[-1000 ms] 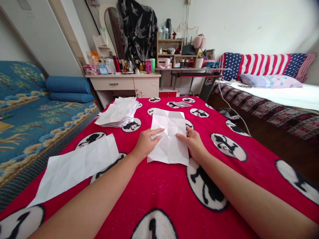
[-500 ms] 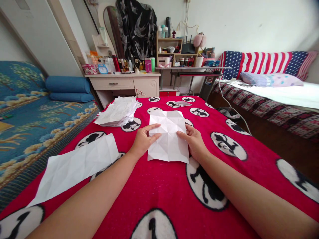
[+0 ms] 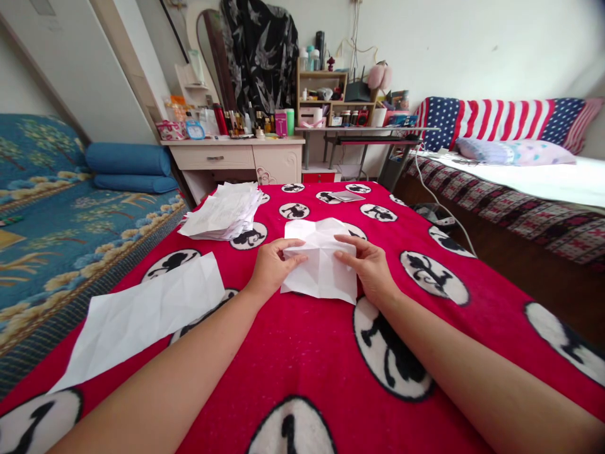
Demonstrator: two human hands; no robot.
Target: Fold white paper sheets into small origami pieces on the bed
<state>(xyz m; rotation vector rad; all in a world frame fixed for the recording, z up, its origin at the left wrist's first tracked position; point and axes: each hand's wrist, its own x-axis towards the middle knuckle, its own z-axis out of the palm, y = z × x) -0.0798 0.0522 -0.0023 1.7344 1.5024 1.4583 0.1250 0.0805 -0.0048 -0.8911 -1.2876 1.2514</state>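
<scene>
A creased white sheet of paper (image 3: 321,271) lies on the red blanket (image 3: 302,353) in front of me, its far part buckled up along the folds. My left hand (image 3: 273,268) pinches the sheet's left edge, thumb and fingers closed on it. My right hand (image 3: 370,265) grips the right edge in the same way. Both forearms reach in from the bottom of the view.
A large unfolded white sheet (image 3: 142,315) lies at the left. A stack of papers (image 3: 224,214) sits further back, and a small dark card (image 3: 347,197) lies at the far end. A blue sofa (image 3: 70,221) stands left, a dresser (image 3: 236,157) behind, a bed (image 3: 520,183) right.
Both hands slid inward and closed on the sheet's side edges. The flat sheet's far half has been pushed in and lifted, so it looks shorter.
</scene>
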